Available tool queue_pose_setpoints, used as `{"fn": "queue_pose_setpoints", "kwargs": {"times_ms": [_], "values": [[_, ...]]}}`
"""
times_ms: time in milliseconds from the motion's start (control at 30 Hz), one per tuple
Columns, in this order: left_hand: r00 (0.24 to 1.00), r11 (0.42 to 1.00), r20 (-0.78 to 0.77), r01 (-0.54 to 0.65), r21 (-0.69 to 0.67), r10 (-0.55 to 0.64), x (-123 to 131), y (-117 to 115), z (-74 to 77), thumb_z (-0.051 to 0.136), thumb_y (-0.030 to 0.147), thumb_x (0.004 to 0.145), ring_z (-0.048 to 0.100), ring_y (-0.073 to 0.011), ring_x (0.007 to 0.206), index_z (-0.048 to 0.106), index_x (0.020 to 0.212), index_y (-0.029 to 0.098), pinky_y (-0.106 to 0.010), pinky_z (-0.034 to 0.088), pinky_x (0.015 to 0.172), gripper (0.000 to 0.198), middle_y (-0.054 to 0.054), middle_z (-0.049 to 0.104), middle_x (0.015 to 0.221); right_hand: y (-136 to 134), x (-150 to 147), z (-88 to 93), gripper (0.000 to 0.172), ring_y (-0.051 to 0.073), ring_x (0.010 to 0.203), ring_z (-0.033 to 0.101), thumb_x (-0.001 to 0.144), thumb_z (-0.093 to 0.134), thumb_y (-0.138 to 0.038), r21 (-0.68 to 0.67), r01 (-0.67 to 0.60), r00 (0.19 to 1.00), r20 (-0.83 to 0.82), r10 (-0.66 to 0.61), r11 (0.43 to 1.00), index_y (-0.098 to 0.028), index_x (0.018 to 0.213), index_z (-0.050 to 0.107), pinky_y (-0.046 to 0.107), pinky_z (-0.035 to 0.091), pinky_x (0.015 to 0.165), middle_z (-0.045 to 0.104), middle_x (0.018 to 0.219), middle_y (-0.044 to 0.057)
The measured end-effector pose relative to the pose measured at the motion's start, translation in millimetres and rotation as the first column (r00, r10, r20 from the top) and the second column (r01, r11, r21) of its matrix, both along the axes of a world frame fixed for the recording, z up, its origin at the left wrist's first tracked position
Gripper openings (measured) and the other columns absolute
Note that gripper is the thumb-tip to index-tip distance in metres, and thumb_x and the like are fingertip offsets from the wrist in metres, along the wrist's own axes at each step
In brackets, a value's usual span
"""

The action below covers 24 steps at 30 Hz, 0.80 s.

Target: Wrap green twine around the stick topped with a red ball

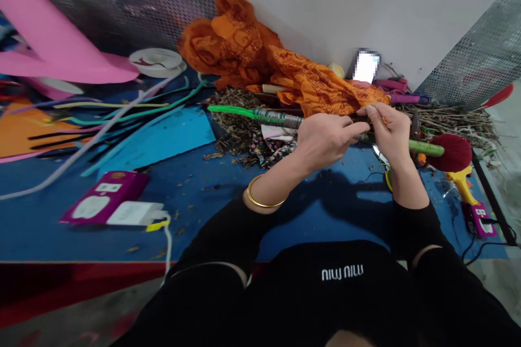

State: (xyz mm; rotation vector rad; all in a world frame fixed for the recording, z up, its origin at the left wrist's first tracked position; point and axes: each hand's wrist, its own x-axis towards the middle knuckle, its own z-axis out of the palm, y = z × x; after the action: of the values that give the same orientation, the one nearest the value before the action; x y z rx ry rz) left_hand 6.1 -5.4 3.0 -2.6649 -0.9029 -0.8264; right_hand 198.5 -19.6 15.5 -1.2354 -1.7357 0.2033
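A long wrapped stick point(280, 119) lies crosswise in front of me, with bright green strips at its left end. Grey-green wrapping covers part of it, and its green right end meets a dark red round head point(451, 153). My left hand point(323, 138), a gold bangle at the wrist, is closed over the middle of the stick, its forefinger reaching toward the other hand. Just right of it, my right hand point(388, 129) pinches with thumb and fingers above the stick; what it holds is hidden. Orange patterned cloth point(321, 84) lies right behind both hands.
A lit phone point(366, 66) leans at the back. Dry plant bits point(232, 135) and blue sheet point(163, 138) lie left, near coloured strips and a white tape roll point(157, 60). A purple power strip point(108, 198) stands front left; a yellow glue gun point(464, 183) lies right.
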Motion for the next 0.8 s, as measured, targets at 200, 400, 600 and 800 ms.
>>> {"fn": "queue_pose_setpoints", "kwargs": {"times_ms": [200, 400, 600, 800], "values": [[0.998, 0.999, 0.05, 0.035, -0.033, -0.034, -1.6, 1.6, -2.0, 0.052, 0.026, 0.102, 0.07, -0.0183, 0.077, 0.079, 0.121, 0.03, -0.032, 0.039, 0.061, 0.033, -0.003, 0.081, 0.098, 0.0, -1.9, 3.2, 0.045, 0.016, 0.076, 0.07, 0.101, 0.058, -0.057, -0.048, -0.047, 0.993, -0.113, 0.041, 0.998, -0.021, 0.081, 0.076, 0.031, 0.054, 0.079, 0.076, 0.078, 0.002], [0.989, 0.987, 0.139, -0.02, -0.157, 0.042, -18.4, 8.3, 5.9, 0.062, 0.033, 0.099, 0.071, -0.0187, 0.08, 0.082, 0.119, 0.032, -0.03, 0.039, 0.063, 0.028, -0.001, 0.082, 0.099, -17.4, 25.3, 35.5, 0.027, 0.013, 0.072, 0.072, 0.089, 0.073, -0.035, -0.039, -0.157, 0.86, -0.496, 0.117, 0.987, -0.02, 0.068, 0.067, 0.027, 0.056, 0.068, 0.077, 0.08, 0.003], [0.961, 0.959, 0.246, -0.05, -0.278, 0.122, -42.3, 18.3, 19.1, 0.067, 0.031, 0.095, 0.075, -0.0198, 0.092, 0.083, 0.118, 0.035, -0.029, 0.048, 0.074, 0.028, 0.001, 0.084, 0.104, -30.3, 95.6, 59.1, 0.024, 0.005, 0.034, 0.042, 0.08, 0.074, -0.026, -0.005, 0.087, 0.808, -0.585, -0.073, 0.996, -0.022, 0.058, 0.066, 0.029, 0.012, 0.034, 0.067, 0.06, 0.003], [0.956, 0.941, 0.241, -0.083, -0.327, 0.168, -55.8, 22.8, 25.3, 0.069, 0.033, 0.09, 0.076, -0.0218, 0.093, 0.083, 0.116, 0.037, -0.032, 0.049, 0.075, 0.029, 0.001, 0.085, 0.103, -30.3, 127.6, 54.3, 0.028, 0.005, 0.035, 0.035, 0.081, 0.072, -0.006, -0.001, 0.483, 0.834, -0.306, -0.46, 0.876, -0.018, 0.056, 0.072, 0.033, 0.016, 0.041, 0.052, 0.042, -0.002]]}}
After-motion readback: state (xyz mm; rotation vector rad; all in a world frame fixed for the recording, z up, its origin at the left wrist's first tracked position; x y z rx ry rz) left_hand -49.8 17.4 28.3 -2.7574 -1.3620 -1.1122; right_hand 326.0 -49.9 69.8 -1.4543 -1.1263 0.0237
